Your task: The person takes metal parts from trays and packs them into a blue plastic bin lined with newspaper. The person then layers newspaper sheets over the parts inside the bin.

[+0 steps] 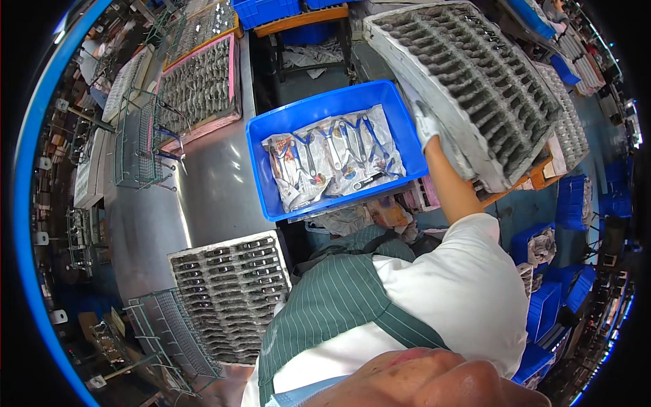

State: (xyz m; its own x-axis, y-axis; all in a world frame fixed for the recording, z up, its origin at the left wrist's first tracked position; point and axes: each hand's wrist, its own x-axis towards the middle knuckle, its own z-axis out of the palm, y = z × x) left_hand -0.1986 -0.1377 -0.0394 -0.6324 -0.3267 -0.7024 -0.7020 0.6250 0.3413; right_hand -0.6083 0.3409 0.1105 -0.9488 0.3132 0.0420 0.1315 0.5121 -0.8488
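My right hand [426, 123], in a white glove, is at the left edge of a large grey moulded tray [468, 88]. Its fingers are partly hidden against the tray's side and appear closed on that edge. Rows of hollows cover the tilted tray, which lies on top of other trays. Left of this hand stands a blue plastic bin [332, 107], lined with newspaper [319, 152]. Several wrench-like tools [334, 150], silver with blue handles, lie on the paper. My left hand is out of view.
On the steel table [217, 169], a grey tray of metal parts [230, 292] sits near my left side, beside a green wire basket [169, 332]. Another filled tray [200, 85] and wire rack [139, 142] stand farther off. Blue bins [542, 308] line the right.
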